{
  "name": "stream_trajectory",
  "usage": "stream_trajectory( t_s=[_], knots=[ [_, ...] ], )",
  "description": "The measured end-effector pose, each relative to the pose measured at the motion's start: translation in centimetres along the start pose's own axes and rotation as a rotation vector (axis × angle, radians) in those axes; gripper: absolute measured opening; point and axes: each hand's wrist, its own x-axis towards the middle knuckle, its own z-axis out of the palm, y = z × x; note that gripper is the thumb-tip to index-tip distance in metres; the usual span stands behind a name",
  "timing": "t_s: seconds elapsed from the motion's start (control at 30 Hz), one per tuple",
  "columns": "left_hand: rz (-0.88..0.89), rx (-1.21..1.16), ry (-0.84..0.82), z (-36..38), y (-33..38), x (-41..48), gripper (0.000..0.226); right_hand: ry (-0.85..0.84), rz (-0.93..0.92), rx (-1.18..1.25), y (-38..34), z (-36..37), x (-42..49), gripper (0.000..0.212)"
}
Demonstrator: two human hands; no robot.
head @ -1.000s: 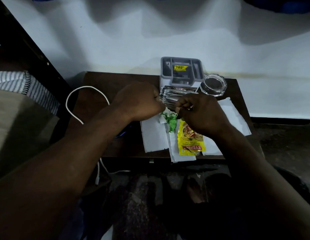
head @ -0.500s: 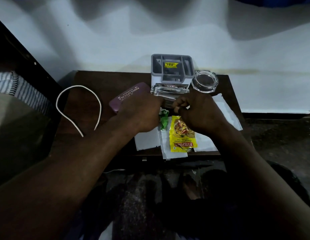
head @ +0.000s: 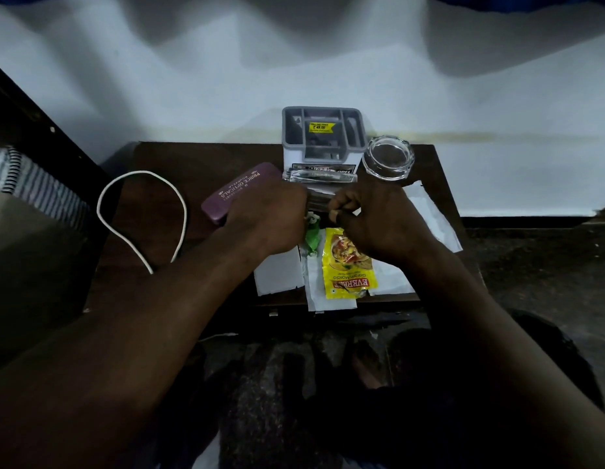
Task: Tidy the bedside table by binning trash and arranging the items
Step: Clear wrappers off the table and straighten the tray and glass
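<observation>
Dark table, low light. Grey organizer at its 12 o'clock edge. Left hand and right hand meet mid-table over white paper. Purple case at left hand's 10 o'clock; a second ago I couldn't see it. Clear plastic pack just in front of organizer, long axis 9-to-3. Right fingers curl round its near end; left fingers hidden, grip unclear. Hands placed as before.
</observation>
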Motion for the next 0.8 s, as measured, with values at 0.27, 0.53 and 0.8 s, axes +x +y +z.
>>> stream_trajectory(
  t_s=[0.27,0.53,0.8],
  knots=[
    [-0.004,-0.325,0.128,-2.3,-0.9,0.8,0.038,0.045,0.006,0.003,0.6,0.0,0.2,0.01],
    [-0.089,-0.47,0.138,-2.7,-1.3,1.4,0.026,0.094,0.025,0.016,0.4,-0.1,0.5,0.005],
    [-0.197,-0.579,0.205,-4.2,-1.6,1.9,0.046,-0.24,0.227,-0.178,1.3,-0.5,-0.5,0.039]
  ],
)
